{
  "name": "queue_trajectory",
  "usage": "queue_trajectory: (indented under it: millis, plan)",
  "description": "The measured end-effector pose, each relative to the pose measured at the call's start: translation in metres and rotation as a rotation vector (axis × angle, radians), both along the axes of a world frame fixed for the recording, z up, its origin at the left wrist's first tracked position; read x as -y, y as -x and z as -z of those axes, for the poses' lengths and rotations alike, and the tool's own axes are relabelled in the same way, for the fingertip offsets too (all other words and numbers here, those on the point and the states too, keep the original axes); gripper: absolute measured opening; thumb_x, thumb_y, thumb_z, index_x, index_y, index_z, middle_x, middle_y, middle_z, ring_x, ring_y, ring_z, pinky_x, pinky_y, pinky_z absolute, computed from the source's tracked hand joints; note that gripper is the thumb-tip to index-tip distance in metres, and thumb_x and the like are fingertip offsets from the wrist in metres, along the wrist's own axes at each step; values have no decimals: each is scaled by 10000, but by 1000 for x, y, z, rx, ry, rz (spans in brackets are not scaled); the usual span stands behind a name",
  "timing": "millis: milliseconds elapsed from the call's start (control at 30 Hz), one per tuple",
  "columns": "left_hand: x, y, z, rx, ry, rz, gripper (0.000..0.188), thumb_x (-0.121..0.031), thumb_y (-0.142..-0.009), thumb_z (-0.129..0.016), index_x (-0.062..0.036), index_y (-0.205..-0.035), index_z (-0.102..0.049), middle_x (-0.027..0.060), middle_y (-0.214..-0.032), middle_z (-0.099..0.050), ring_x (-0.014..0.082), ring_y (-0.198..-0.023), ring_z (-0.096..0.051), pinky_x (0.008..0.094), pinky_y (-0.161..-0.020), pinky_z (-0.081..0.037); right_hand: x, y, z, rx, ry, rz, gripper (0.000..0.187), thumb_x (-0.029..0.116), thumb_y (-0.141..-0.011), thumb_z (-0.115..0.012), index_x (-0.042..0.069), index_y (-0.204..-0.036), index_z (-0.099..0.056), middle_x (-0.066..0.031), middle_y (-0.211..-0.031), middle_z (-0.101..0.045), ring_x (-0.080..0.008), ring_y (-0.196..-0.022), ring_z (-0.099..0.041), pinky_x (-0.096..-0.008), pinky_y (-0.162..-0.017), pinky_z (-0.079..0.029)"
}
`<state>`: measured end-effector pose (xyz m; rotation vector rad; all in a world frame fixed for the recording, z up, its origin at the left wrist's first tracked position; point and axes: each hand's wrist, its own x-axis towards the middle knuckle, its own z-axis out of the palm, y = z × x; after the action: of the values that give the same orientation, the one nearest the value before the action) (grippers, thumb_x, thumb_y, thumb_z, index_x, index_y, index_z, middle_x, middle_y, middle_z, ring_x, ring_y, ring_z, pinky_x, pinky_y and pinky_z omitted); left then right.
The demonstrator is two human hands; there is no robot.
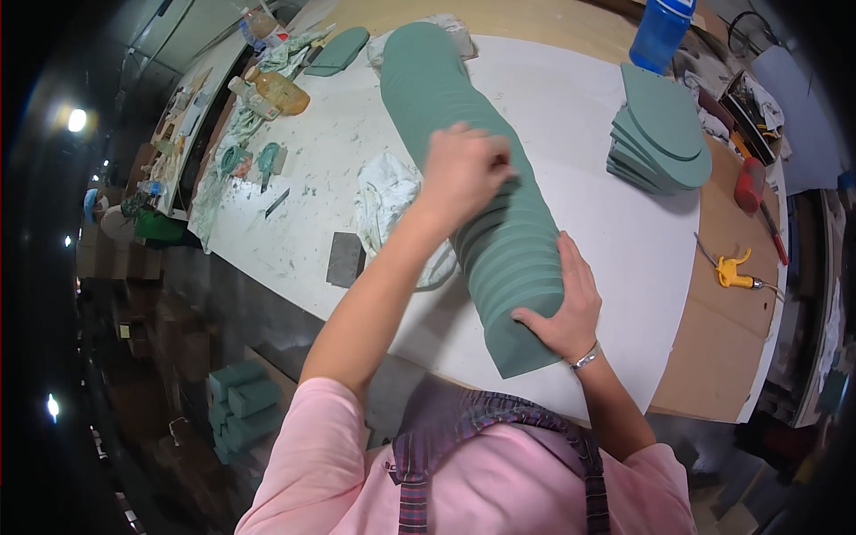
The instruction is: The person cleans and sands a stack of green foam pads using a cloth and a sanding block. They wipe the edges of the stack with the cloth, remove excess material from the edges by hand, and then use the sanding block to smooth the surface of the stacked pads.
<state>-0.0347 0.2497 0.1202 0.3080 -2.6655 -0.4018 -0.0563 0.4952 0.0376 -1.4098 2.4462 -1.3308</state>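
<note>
Green, rounded flat pieces (522, 267) lie fanned out in a long overlapping row across the white table, running from near me to the far side. Over the middle of the row is my left hand (468, 174), closed and smeared by motion. Something small and dark shows by its fingertips, but I cannot make out what it is. At the near end my right hand (571, 308) lies against the row's right edge, fingers stretched along the side and thumb on top. Left of the row sits a crumpled white cloth (383, 192), beside a dark grey block (345, 259).
A stack of green pieces (660, 134) stands on the right, near a blue container (662, 36). A yellow air gun (733, 269) lies on brown board (713, 348). Bottles (278, 92), a thin blade (277, 203) and more green pieces (339, 52) are on the left.
</note>
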Motion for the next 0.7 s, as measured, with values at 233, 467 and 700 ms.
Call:
queue_trajectory:
  millis: [233,467,700]
  plan:
    - [8,21,23,146,68,88,158,-211,-734,-770,-89,-772,-677,91,-818,-663,326,-864,-606,458,-739,-490,4,-3,-4,-5,-20,-5,1123,507,-585,-878,-53,-1444,-420,-244,-1444,-496,-428,-1252,-533,-461,-1033,-455]
    - [58,-25,33,-261,-58,0,113,-105,-808,-702,-84,-913,-667,99,-874,-635,326,-849,-614,427,-710,-511,7,-3,1,52,2,5,1130,593,-612,-834,-76,-1431,-435,-269,-1429,-507,-431,-1243,-542,-477,-1040,-438]
    - [317,-234,117,-265,-176,-956,188,-126,-841,-628,-57,-983,-729,149,-933,-718,327,-876,-685,413,-792,-532,16,-10,-1,98,-44,27,1162,725,-663,-743,-77,-1439,-424,-274,-1440,-496,-438,-1268,-529,-492,-1064,-410]
